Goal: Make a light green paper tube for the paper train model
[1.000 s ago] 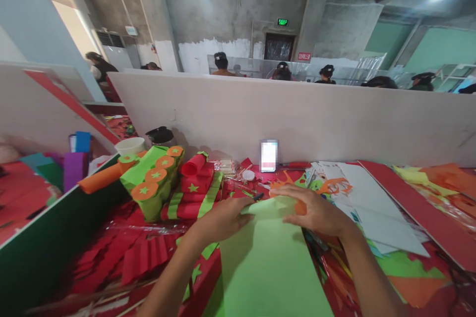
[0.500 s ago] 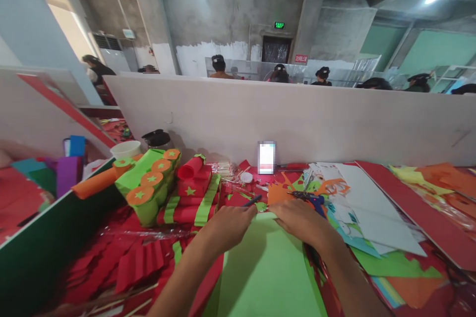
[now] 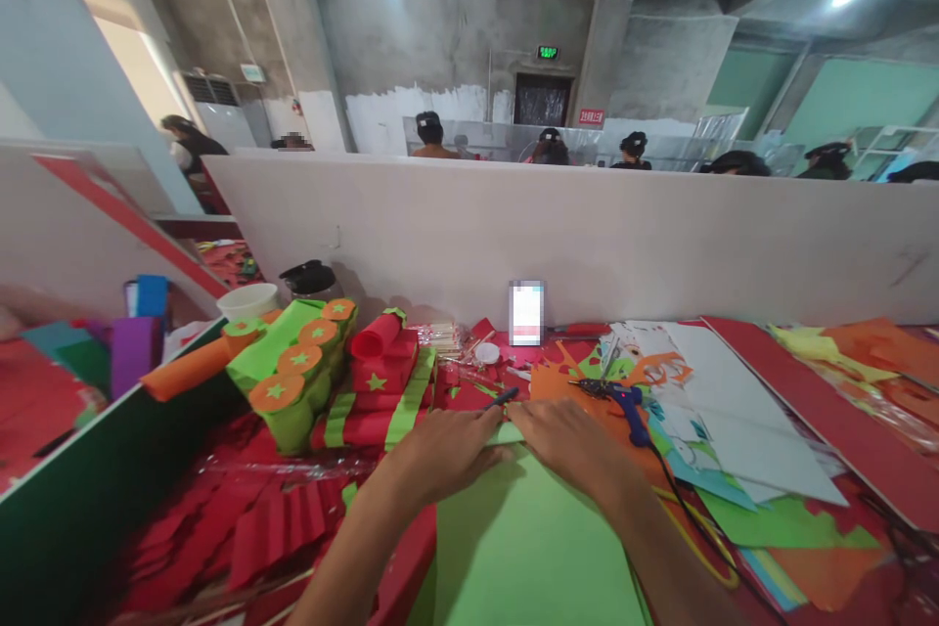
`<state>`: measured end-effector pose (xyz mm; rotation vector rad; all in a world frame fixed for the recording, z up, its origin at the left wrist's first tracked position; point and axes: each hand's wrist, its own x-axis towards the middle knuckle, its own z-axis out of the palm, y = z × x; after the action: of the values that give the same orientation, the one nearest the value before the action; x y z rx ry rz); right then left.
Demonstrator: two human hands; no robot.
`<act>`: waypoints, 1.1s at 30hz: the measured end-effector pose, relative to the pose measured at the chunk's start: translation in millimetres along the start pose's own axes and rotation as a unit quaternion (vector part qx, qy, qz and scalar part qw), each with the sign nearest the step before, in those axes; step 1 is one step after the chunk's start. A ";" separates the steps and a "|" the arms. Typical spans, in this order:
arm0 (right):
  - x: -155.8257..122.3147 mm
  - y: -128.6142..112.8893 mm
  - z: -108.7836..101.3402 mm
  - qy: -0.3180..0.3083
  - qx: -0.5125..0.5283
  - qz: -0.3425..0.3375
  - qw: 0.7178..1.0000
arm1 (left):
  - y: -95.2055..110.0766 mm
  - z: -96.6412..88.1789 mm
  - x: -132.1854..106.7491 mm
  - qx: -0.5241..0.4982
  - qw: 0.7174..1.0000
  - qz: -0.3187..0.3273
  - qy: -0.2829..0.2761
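On craft bench (image 3: 506, 364), apparently folding far edge of green sheet (image 3: 528, 548); left hand (image 3: 447, 450), right hand (image 3: 564, 438), fingers pinched on edge; next move calls for even pressure.

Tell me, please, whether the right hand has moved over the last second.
Yes: the right hand slid left, now lying nearly below the propped phone.

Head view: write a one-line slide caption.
Left hand and right hand press the far edge of a green paper sheet beside a blue glue gun.

Left hand (image 3: 447, 450) and right hand (image 3: 568, 440) are closing in together at the green paper's (image 3: 528, 548) far edge, right one sliding left and uncovering the glue gun (image 3: 623, 403).
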<state>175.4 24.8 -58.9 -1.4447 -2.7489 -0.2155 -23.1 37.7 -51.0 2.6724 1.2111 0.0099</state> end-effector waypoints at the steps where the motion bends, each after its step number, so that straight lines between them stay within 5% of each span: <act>1: 1.4 -0.4 -0.3 0.007 0.006 -0.005 1.000 | -1.5 -1.1 -1.1 -0.013 1.000 0.003 0.002; 13: -1.6 2.9 -5.6 -0.011 0.095 -0.031 0.995 | -13.3 -2.0 -2.4 -0.044 0.999 -0.003 0.004; 24: 1.9 1.7 -9.4 0.032 0.012 -0.074 0.997 | -14.1 -0.2 -4.1 -0.025 0.999 -0.008 -0.021; 33: -1.5 -0.4 -14.0 -0.022 0.127 -0.020 0.991 | -19.3 10.8 1.2 0.040 0.999 0.018 0.017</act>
<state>175.4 21.4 -45.2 -1.3438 -2.7197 0.1617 -35.7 48.9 -65.3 2.7734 1.1988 0.0120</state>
